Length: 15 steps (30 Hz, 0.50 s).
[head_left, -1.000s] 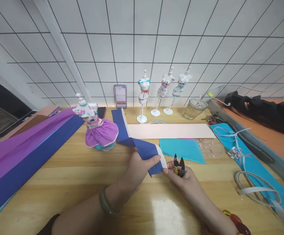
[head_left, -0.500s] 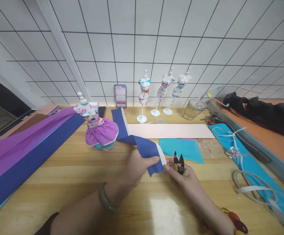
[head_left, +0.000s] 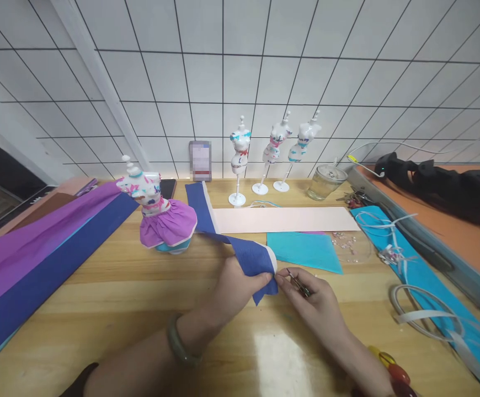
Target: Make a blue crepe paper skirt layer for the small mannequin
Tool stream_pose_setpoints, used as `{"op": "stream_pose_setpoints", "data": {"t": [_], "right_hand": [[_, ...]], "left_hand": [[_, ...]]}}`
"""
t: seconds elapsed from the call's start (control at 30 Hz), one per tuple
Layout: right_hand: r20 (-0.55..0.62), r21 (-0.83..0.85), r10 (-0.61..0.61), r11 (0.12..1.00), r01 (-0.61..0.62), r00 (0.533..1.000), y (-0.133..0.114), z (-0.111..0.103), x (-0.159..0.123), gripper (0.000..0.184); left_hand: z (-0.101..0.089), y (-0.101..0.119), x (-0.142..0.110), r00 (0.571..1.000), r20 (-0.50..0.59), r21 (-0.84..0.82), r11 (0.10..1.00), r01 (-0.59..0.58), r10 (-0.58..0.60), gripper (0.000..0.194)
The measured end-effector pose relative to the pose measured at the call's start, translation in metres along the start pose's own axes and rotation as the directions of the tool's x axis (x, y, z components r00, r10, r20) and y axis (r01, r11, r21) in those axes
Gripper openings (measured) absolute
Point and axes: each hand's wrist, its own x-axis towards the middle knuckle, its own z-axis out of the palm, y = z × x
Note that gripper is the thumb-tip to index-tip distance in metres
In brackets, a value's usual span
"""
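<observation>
My left hand point(head_left: 234, 286) pinches the near end of a dark blue strip point(head_left: 250, 256) with a white edge, thumb on top. The strip twists and runs back across the table to the wall side. My right hand point(head_left: 312, 295) has its thumb and fingertips together at the strip's white edge, right beside my left thumb. Tucked in its palm is a small pair of thread snips point(head_left: 300, 285), partly hidden by the fingers. To the left stands a small mannequin point(head_left: 147, 193) in a gathered purple skirt point(head_left: 168, 223).
Three bare mini mannequins point(head_left: 239, 154) stand at the back beside a propped phone point(head_left: 201, 161) and a glass point(head_left: 326, 182). A pale pink strip point(head_left: 285, 219) and a turquoise piece point(head_left: 304, 252) lie ahead. Blue material point(head_left: 426, 286) with white ribbon lies right; long coloured sheets point(head_left: 53, 259) lie left.
My right fingertips have closed in on the strip's edge next to my left thumb. The snips have turned in my right palm, their points lowered. The strip's end is bent more.
</observation>
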Motion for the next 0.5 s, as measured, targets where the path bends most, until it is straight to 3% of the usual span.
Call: {"op": "stream_pose_setpoints", "data": {"t": [0.13,0.23,0.37,0.5], "right_hand": [[0.001,-0.035,0.002,0.999,-0.002,1.0,0.0015,0.0022,0.0015,0.023],[0.034,-0.047,-0.019,0.999,0.02,0.999,0.0045,0.0027,0.0009,0.021],[0.079,-0.034,-0.021,0.999,0.024,0.997,0.0072,0.0021,0.0011,0.018],[0.087,0.037,0.022,0.999,-0.025,0.996,0.0014,0.0015,0.0031,0.023]], "left_hand": [[0.0023,-0.0022,-0.003,1.0,0.002,0.18,0.983,-0.025,0.025,0.007],[0.0022,-0.0049,-0.0049,0.998,-0.03,0.318,0.947,-0.043,0.056,0.007],[0.0008,-0.0068,-0.0054,0.991,-0.038,0.373,0.922,-0.103,0.126,0.01],[0.0003,-0.0051,-0.0024,0.997,0.004,0.382,0.921,-0.074,0.078,0.013]]}}
